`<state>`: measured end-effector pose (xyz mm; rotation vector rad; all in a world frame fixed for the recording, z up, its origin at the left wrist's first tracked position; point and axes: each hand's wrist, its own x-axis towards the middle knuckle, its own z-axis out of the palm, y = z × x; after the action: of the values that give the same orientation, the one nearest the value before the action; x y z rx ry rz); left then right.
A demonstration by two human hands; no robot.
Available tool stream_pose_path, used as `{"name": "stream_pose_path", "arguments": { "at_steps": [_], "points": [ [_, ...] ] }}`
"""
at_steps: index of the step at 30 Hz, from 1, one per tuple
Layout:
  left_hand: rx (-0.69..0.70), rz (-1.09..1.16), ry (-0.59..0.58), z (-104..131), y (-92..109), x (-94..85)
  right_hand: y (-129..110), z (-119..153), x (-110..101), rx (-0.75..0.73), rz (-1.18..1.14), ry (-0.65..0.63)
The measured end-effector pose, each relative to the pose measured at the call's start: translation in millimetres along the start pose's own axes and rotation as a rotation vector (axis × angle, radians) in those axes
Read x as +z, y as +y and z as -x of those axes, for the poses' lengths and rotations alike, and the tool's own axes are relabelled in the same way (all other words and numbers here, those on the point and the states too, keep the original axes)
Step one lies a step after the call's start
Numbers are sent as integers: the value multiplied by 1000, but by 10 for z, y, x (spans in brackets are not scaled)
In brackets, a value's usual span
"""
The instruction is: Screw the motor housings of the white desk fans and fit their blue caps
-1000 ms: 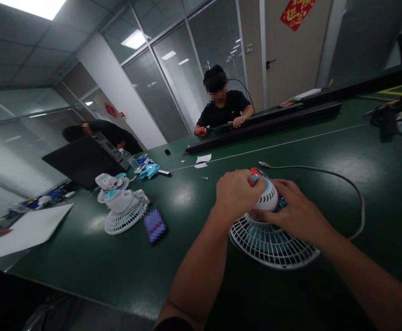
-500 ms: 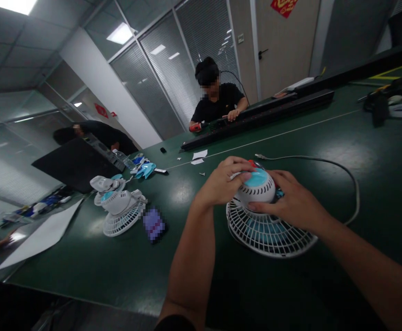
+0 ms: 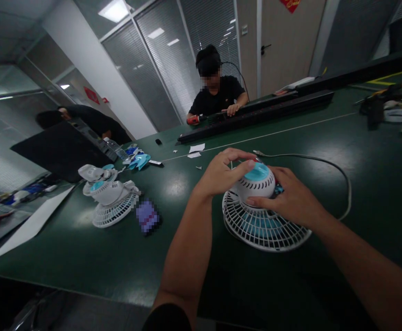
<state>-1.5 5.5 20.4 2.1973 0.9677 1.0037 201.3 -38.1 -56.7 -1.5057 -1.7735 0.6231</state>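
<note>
A small white electric fan [image 3: 267, 226] lies grille-down on the green table, its blue blades showing through the guard. Its rounded motor housing, capped in light blue, points up. My left hand [image 3: 224, 171] curls over the far left side of the housing, with the thumb on the blue cap. From the right, my right hand [image 3: 290, 195] wraps the housing, thumb along its near side. Something red and small blue parts show partly between the hands and the housing; I cannot make out what they are.
A second white fan [image 3: 116, 209] lies to the left beside a purple item [image 3: 147, 216]. A grey cable [image 3: 339, 172] curves behind my right hand. Across the table [image 3: 111, 264], a person [image 3: 218, 94] holds a red power tool [image 3: 194, 119] at long black bars [image 3: 266, 114]. Another person bends at the left.
The view has shifted a little, moving things slightly left and up. My left thumb sits a little higher off the blue cap's middle. Both hands stay on the fan housing.
</note>
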Motion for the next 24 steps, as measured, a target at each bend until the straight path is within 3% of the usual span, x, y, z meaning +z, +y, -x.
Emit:
{"name": "stream_pose_path", "arguments": {
  "at_steps": [4,11,17,20,24],
  "points": [
    [-33,-117,75,-1,100,44,16,-1,7,-3,7,7],
    [-137,-257,57,-3,238,79,-21,6,-9,1,0,14],
    [-136,-485,137,-1,236,297,-71,15,-14,41,26,1],
    [-138,-494,173,-10,227,373,-54,16,5,29,22,10],
    [-209,-445,153,2,268,311,-37,23,17,18,23,20]
  ]
}}
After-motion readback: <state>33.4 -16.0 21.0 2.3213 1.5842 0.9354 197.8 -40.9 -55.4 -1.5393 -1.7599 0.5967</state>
